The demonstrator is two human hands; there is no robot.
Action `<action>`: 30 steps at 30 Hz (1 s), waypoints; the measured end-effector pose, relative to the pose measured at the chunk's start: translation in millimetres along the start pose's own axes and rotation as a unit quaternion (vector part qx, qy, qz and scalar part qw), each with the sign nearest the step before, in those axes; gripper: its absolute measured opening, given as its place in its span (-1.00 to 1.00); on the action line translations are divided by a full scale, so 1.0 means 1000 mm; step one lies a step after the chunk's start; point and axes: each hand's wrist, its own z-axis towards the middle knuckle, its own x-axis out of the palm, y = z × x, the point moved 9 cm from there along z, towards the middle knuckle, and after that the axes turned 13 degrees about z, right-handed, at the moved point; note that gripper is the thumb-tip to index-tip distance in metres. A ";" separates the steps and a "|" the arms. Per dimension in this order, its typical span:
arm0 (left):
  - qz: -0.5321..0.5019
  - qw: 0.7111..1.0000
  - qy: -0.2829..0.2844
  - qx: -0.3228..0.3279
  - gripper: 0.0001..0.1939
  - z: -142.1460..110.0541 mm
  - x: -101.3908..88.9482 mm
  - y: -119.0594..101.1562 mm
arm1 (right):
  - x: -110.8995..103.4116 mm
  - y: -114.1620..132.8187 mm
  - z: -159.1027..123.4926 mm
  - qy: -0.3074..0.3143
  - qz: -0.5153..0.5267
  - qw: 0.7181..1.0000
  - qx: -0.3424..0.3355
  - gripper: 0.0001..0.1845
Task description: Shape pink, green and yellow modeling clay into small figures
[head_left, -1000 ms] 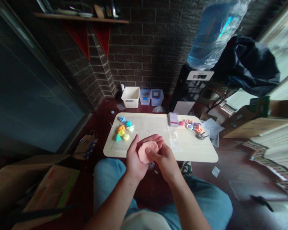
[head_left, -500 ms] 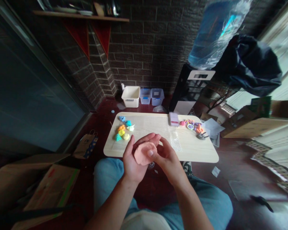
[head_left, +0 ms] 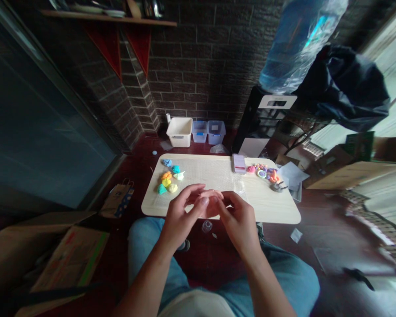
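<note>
A thin, pinkish-orange piece of modelling clay (head_left: 211, 209) is held up between both hands, just over the near edge of the pale low table (head_left: 267, 209). My left hand (head_left: 183, 213) grips its left side, thumb on the near face and fingers behind. From the right, my right hand (head_left: 236, 215) pinches the other side, its thumb and fingers bent round the edge. Part of the clay is hidden by the fingers. Several coloured clay lumps (head_left: 166, 181) lie at the table's left.
At the table's right sit a purple box (head_left: 239, 164), colourful clay pieces (head_left: 261, 174) and a grey clay shape (head_left: 277, 187). Tubs (head_left: 180, 134) stand on the floor by the wall. A water dispenser (head_left: 260, 119) is behind right, a cardboard box (head_left: 69, 259) at left.
The clay has gone from lying flat on the left palm to being held by its sides. My left hand has turned over, and its thumb now presses on the clay.
</note>
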 end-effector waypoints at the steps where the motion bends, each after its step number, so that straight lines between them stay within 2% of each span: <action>1: 0.058 0.998 -0.001 0.007 -0.68 0.000 -0.002 -0.002 | -0.001 0.004 0.000 -0.004 -0.024 1.000 -0.015 -0.77; 5: 0.172 0.984 -0.016 0.034 -0.81 -0.001 -0.005 -0.013 | 0.001 0.012 -0.002 -0.001 -0.080 0.995 -0.052 -0.81; 10: 0.176 0.983 -0.010 0.041 -0.81 -0.001 -0.002 -0.021 | 0.003 0.011 -0.002 0.029 -0.083 0.995 -0.037 -0.79; 17: 0.229 0.973 -0.004 0.034 -0.83 -0.003 -0.002 -0.019 | 0.009 0.020 0.001 0.053 -0.146 0.981 -0.112 -0.84; 23: 0.244 0.969 0.005 0.031 -0.81 -0.002 -0.003 -0.020 | 0.009 0.018 0.000 0.088 -0.134 0.982 -0.104 -0.79; 30: 0.333 0.934 0.028 0.128 -0.73 -0.004 -0.001 -0.036 | 0.016 0.029 -0.007 0.103 -0.194 0.958 -0.185 -0.69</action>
